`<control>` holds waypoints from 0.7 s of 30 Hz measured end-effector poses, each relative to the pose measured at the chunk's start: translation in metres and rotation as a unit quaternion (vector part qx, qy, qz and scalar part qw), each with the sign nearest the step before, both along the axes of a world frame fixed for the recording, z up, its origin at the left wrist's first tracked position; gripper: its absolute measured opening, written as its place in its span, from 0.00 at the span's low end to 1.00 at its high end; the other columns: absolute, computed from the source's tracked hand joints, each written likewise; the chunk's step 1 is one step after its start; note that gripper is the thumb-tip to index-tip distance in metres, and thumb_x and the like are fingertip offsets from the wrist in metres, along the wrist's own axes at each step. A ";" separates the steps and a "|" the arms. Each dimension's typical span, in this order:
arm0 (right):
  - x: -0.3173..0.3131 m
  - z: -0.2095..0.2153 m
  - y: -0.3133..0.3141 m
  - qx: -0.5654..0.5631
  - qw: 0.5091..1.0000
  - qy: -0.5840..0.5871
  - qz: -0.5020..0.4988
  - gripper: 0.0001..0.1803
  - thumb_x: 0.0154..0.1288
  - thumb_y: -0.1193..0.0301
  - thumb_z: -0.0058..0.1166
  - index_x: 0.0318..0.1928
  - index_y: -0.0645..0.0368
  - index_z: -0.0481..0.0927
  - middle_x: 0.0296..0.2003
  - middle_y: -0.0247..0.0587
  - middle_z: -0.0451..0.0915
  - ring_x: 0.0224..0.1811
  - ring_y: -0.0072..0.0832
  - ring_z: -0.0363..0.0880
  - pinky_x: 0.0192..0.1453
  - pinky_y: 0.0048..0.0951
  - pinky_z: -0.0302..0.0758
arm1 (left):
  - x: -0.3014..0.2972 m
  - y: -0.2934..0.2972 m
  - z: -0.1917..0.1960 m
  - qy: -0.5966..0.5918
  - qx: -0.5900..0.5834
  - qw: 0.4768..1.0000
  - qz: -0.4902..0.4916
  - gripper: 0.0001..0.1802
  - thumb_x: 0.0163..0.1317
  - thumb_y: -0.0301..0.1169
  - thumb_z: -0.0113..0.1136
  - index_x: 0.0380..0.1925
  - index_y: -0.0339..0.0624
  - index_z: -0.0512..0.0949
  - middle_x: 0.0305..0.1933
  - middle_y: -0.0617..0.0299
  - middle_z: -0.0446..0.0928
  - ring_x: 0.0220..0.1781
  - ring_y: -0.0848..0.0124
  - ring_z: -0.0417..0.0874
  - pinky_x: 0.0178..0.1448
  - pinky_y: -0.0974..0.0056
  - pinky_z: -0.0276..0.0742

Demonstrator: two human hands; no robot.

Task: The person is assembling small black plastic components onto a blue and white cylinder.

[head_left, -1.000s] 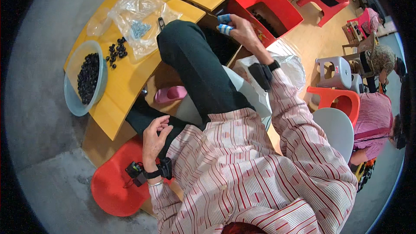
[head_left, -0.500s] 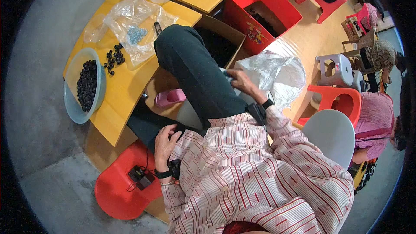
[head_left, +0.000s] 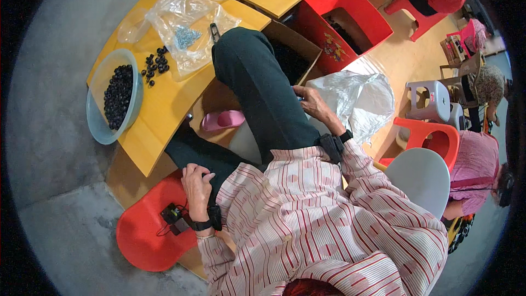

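Observation:
My left hand (head_left: 196, 187) rests beside my left thigh, above the red chair (head_left: 148, 230). Its fingers are loosely bent, the thumb stands a little apart, and nothing shows in it. My right hand (head_left: 316, 104) is closed at the outer side of my right thigh (head_left: 266, 87). A small bluish bit shows at its fingertips, but its kind is mostly hidden by the hand and leg. Just beyond this hand lies a crumpled silvery plastic sack (head_left: 359, 101).
On the yellow table (head_left: 164, 115) are a bowl of black round parts (head_left: 116, 96), loose black parts (head_left: 157, 63) and a clear bag with small metal pieces (head_left: 186, 37). A red bin (head_left: 378, 27), a carton (head_left: 307, 55) and a pink slipper (head_left: 223, 120) are nearby. People sit at right.
The view has shifted slightly. My left hand has slid outward off the thigh toward the red chair, its fingers more bent. My right hand stays by the right thigh, its fingers drawn in closer.

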State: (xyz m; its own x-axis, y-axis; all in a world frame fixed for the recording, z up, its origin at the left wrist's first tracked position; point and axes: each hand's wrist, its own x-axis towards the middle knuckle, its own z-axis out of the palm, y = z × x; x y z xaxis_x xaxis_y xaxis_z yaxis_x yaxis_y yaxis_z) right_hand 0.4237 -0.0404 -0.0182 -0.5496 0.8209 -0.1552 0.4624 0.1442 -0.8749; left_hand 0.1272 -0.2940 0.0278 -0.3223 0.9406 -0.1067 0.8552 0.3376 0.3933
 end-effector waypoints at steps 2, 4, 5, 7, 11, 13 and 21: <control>-0.003 -0.002 0.000 0.027 0.998 0.058 0.013 0.19 0.54 0.72 0.53 0.48 0.64 0.75 0.37 0.50 0.81 0.39 0.34 0.80 0.46 0.33 0.72 | -0.003 0.002 -0.001 -0.003 -0.007 1.000 -0.003 0.07 0.45 0.26 0.64 0.24 0.39 0.75 0.34 0.56 0.72 0.42 0.56 0.72 0.43 0.54 0.66; 0.001 0.000 0.007 0.010 0.999 0.038 0.026 0.19 0.55 0.72 0.54 0.48 0.63 0.75 0.37 0.50 0.80 0.39 0.32 0.79 0.46 0.32 0.72 | -0.007 0.002 -0.002 -0.007 -0.015 1.000 -0.003 0.06 0.47 0.25 0.63 0.23 0.39 0.74 0.31 0.55 0.73 0.40 0.55 0.72 0.42 0.54 0.66; 0.000 0.012 0.008 -0.005 0.999 0.015 0.030 0.18 0.56 0.72 0.54 0.48 0.63 0.76 0.37 0.51 0.80 0.40 0.29 0.79 0.46 0.31 0.72 | -0.009 0.002 -0.005 -0.041 -0.005 0.999 -0.011 0.06 0.48 0.24 0.61 0.23 0.39 0.73 0.29 0.54 0.72 0.38 0.54 0.73 0.41 0.54 0.66; -0.002 0.041 0.012 0.032 0.999 -0.014 0.025 0.16 0.59 0.75 0.52 0.49 0.63 0.76 0.37 0.46 0.81 0.40 0.26 0.78 0.46 0.27 0.73 | -0.010 0.003 -0.006 -0.075 0.004 0.997 -0.010 0.05 0.49 0.24 0.60 0.22 0.39 0.72 0.27 0.53 0.72 0.35 0.53 0.73 0.40 0.54 0.66; -0.008 0.061 0.033 0.047 0.986 0.137 -0.083 0.13 0.64 0.77 0.49 0.49 0.65 0.76 0.40 0.36 0.80 0.41 0.23 0.76 0.48 0.23 0.73 | -0.012 0.005 -0.004 -0.114 0.002 0.993 -0.005 0.05 0.50 0.22 0.58 0.23 0.38 0.70 0.25 0.49 0.73 0.32 0.51 0.74 0.37 0.53 0.68; -0.008 0.092 0.038 0.094 0.976 0.176 -0.083 0.14 0.64 0.75 0.50 0.50 0.65 0.75 0.38 0.36 0.80 0.41 0.21 0.76 0.48 0.23 0.72 | -0.012 -0.001 0.007 -0.152 -0.021 0.988 0.015 0.05 0.50 0.22 0.58 0.24 0.37 0.70 0.25 0.49 0.73 0.32 0.51 0.75 0.36 0.53 0.68; -0.067 0.207 -0.007 0.068 0.800 0.516 0.298 0.32 0.58 0.48 0.55 0.59 0.49 0.68 0.33 0.29 0.77 0.37 0.27 0.71 0.45 0.38 0.69 | -0.007 -0.001 0.021 -0.200 -0.042 0.978 -0.044 0.08 0.50 0.26 0.60 0.25 0.37 0.70 0.26 0.52 0.73 0.32 0.52 0.76 0.36 0.56 0.70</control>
State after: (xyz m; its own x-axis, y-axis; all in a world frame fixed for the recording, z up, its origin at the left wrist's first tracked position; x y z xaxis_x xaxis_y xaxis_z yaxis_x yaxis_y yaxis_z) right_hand 0.3562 -0.0478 0.1886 -0.6279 0.3364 0.7019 -0.6820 0.1968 -0.7044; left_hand 0.1201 -0.2948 0.0488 -0.1571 0.9455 -0.2853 0.6652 0.3148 0.6770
